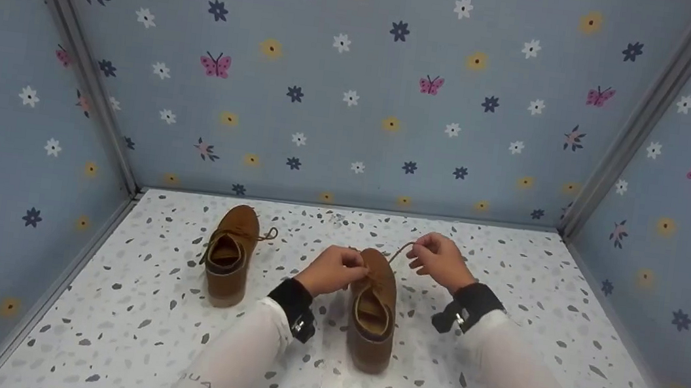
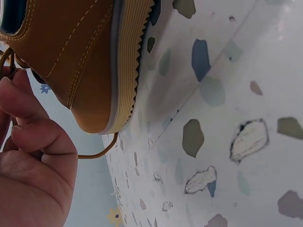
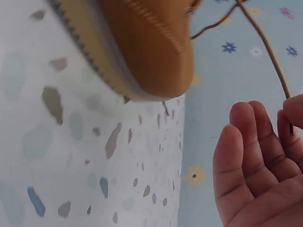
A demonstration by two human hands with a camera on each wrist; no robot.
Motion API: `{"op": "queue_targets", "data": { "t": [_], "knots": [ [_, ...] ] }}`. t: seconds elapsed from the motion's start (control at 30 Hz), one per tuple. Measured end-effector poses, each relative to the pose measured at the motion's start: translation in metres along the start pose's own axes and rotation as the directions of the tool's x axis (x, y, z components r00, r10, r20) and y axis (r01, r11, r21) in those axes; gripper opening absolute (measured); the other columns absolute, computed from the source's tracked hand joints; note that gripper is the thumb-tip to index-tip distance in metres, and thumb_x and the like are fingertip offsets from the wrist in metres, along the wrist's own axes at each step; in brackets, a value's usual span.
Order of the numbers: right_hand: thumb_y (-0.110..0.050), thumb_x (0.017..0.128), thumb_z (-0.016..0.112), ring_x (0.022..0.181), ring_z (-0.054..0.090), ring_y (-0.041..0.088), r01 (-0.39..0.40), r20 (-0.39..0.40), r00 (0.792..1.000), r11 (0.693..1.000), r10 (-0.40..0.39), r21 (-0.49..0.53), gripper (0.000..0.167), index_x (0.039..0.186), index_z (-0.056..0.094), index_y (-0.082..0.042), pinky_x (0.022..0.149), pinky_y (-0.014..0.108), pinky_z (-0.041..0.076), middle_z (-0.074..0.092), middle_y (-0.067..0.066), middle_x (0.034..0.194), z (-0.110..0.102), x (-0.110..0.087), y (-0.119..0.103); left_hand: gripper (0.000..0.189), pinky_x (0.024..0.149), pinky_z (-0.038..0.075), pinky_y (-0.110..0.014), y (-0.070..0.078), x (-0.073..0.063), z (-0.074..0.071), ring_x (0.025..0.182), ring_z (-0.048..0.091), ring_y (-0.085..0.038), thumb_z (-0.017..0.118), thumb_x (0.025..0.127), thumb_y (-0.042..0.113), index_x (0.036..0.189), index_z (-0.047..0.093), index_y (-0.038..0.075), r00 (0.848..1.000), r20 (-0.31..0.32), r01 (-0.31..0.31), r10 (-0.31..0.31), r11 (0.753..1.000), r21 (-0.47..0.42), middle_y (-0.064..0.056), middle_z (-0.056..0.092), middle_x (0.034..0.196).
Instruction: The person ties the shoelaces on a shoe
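A brown lace-up shoe (image 1: 369,348) stands on the speckled surface, its heel toward me. My left hand (image 1: 332,270) pinches lace at the front of its opening; in the left wrist view those fingers (image 2: 33,101) are curled at the lace beside the shoe's side (image 2: 85,61). To the right of the toe, my right hand (image 1: 442,258) pinches the end of a brown shoelace (image 1: 402,251), drawn out from the shoe. The right wrist view has the lace (image 3: 265,42) running down to the thumb and index finger, with the other fingers (image 3: 251,146) loosely bent.
A matching brown shoe (image 1: 226,285) stands to the left, its lace loop (image 1: 269,233) sticking out to the right. Blue flowered panels (image 1: 358,90) rise behind and at both sides of the white speckled surface (image 1: 156,342).
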State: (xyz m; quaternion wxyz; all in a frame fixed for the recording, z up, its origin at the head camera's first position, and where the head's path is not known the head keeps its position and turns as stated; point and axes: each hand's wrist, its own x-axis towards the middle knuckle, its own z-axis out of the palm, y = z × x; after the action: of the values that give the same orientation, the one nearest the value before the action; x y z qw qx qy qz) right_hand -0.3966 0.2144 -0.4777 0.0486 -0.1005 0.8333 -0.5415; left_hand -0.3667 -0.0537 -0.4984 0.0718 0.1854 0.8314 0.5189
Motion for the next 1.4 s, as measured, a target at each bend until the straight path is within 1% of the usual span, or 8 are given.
{"op": "queue_targets", "data": {
  "t": [0.23,0.47,0.57,0.67,0.77,0.9,1.2,1.4],
  "knots": [
    [-0.026,0.112,0.049,0.103,0.077,0.021,-0.051,-0.021,0.998,0.944,0.061,0.325,0.022,0.117,0.053,-0.005,0.088,0.035,0.063,0.076,0.018,0.120,-0.006,-0.004,-0.003,0.014,0.057,0.047,-0.023,0.002,-0.002,0.001,0.065,0.058,-0.013,0.070,0.098,0.021,0.093,0.075,0.008,1.000,-0.015,0.005,-0.006,1.000,-0.028,0.003,0.067,0.084],
    [-0.028,0.114,0.040,0.112,0.076,0.027,-0.049,0.009,0.998,0.781,0.056,0.622,0.020,0.108,0.044,-0.009,0.099,0.043,0.060,0.078,0.014,0.116,0.003,-0.007,-0.010,0.012,0.059,0.049,-0.022,0.005,-0.002,0.001,0.067,0.058,-0.012,0.070,0.097,0.019,0.095,0.075,0.009,1.000,-0.015,0.012,-0.013,0.999,-0.049,0.004,0.067,0.086],
    [-0.030,0.115,0.035,0.104,0.077,0.025,-0.052,0.019,0.998,0.706,0.054,0.706,0.021,0.105,0.038,-0.012,0.099,0.045,0.060,0.078,0.010,0.103,0.008,-0.007,-0.013,0.012,0.060,0.049,-0.023,0.005,-0.002,0.002,0.069,0.059,-0.012,0.069,0.097,0.019,0.096,0.074,0.009,1.000,-0.011,0.005,-0.005,0.998,-0.057,0.004,0.067,0.088],
    [-0.033,0.115,0.034,0.078,0.071,0.017,-0.047,0.011,0.998,0.680,0.057,0.732,0.022,0.101,0.036,-0.015,0.089,0.042,0.063,0.066,0.000,0.078,0.013,-0.006,-0.016,0.010,0.063,0.051,-0.024,0.005,-0.002,0.002,0.074,0.061,-0.011,0.068,0.097,0.019,0.096,0.073,0.010,1.000,-0.003,-0.002,0.002,0.998,-0.058,0.004,0.067,0.091],
    [-0.034,0.115,0.033,0.056,0.046,0.011,-0.031,0.000,0.999,0.705,0.044,0.709,0.022,0.101,0.036,-0.017,0.071,0.032,0.055,0.040,-0.004,0.066,0.016,-0.007,-0.019,0.008,0.067,0.054,-0.026,0.005,-0.002,0.003,0.084,0.063,-0.012,0.065,0.097,0.016,0.096,0.072,0.011,1.000,0.006,-0.017,0.018,0.998,-0.055,0.002,0.067,0.096],
    [-0.034,0.115,0.033,0.054,0.025,0.011,-0.022,0.019,1.000,0.745,0.012,0.667,0.020,0.105,0.037,-0.018,0.059,0.029,0.033,0.028,-0.005,0.066,0.017,-0.008,-0.023,0.009,0.077,0.053,-0.026,0.007,-0.004,0.003,0.094,0.061,-0.012,0.061,0.094,0.010,0.097,0.070,0.010,0.999,0.015,-0.028,0.029,0.998,-0.058,-0.001,0.068,0.101],
    [-0.017,0.110,0.039,0.054,0.026,0.010,-0.111,0.156,0.987,0.851,0.034,0.513,0.031,0.130,0.054,0.001,0.059,0.028,0.034,0.030,-0.008,0.062,0.012,-0.013,-0.030,0.007,0.062,0.044,-0.024,0.011,-0.003,0.001,0.073,0.054,-0.012,0.063,0.097,0.020,0.095,0.065,0.014,0.995,0.076,0.078,-0.067,0.984,-0.162,0.003,0.062,0.093],
    [-0.022,0.114,0.040,0.059,0.044,0.010,-0.039,0.173,0.984,0.925,-0.029,0.377,0.035,0.115,0.067,0.000,0.064,0.026,0.049,0.048,-0.004,0.068,0.011,-0.015,-0.028,0.026,0.072,0.048,-0.029,0.014,-0.001,-0.002,0.084,0.057,-0.021,0.060,0.104,0.035,0.086,0.064,0.016,0.995,0.056,0.093,-0.083,0.971,-0.222,0.004,0.062,0.087]
  ]
}}
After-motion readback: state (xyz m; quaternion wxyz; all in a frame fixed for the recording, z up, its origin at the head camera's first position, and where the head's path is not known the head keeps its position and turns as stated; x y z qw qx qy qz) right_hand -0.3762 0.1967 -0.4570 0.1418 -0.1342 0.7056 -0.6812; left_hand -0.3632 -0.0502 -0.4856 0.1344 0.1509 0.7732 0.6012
